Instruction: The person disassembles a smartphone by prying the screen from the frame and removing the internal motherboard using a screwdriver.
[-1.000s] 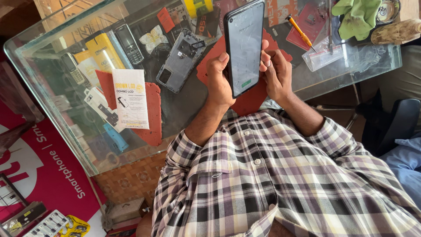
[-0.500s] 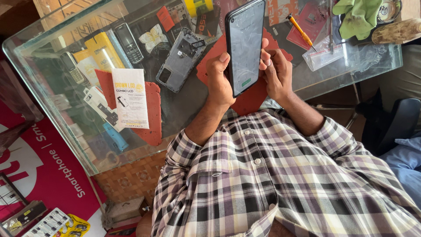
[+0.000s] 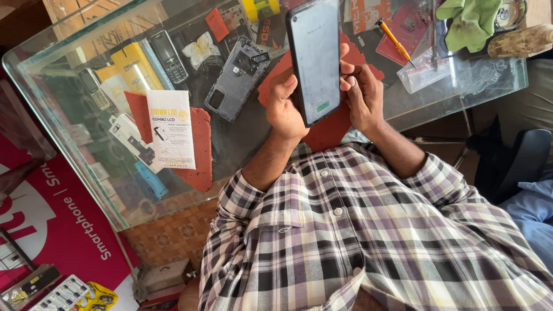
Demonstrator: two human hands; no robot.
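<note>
My left hand (image 3: 283,109) grips a black smartphone (image 3: 314,57) from its left side, thumb on the screen's edge. The phone stands upright over the glass table, its dark screen facing me with a small green patch low down. My right hand (image 3: 362,95) holds the phone's right edge, fingertips pressed against the side. A red mat (image 3: 337,124) lies on the glass under both hands. A grey phone back housing (image 3: 236,78) lies just left of my left hand.
On the glass table (image 3: 57,132) lie a white printed packet (image 3: 171,128) on another red mat (image 3: 199,155), an orange-handled screwdriver (image 3: 394,40), a clear plastic bag (image 3: 426,72) and a green cloth (image 3: 469,23). Keypad phones (image 3: 168,56) and boxes show under the glass.
</note>
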